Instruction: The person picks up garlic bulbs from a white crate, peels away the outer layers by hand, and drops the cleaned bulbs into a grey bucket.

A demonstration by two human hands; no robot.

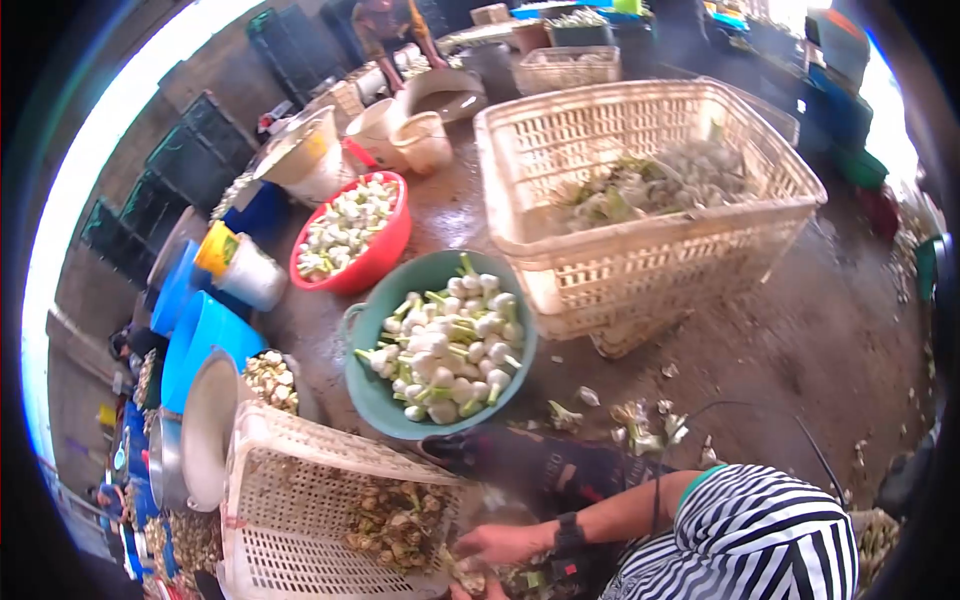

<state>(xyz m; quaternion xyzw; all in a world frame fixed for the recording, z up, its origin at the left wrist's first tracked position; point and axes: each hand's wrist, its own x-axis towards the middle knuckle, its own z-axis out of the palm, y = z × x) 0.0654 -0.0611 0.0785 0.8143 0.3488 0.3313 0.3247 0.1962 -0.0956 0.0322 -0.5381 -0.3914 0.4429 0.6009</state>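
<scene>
Reaching in from the lower right, my right hand (pixel 505 543) has a dark watch (pixel 569 532) at the wrist and a striped sleeve. Its fingers bend over a pale garlic bulb (pixel 466 577). My left hand (pixel 488 590) is cut off by the bottom edge, its fingers closed around the same bulb. Left of the hands, a tilted white plastic crate (pixel 290 530) holds brownish, unpeeled garlic bulbs (pixel 400 525). Above the hands stands a green basin (pixel 365 385) of clean white garlic with short green stems (pixel 440 345). My shoe (pixel 447 450) lies between basin and crate.
A large cream crate (pixel 560 285) with loose garlic stands at upper right. A red basin (pixel 385 255) of garlic, blue tubs (pixel 205 335) and buckets (pixel 420 143) line the left. Garlic scraps (pixel 640 425) litter the wet floor. Another person (pixel 385 30) works at the back.
</scene>
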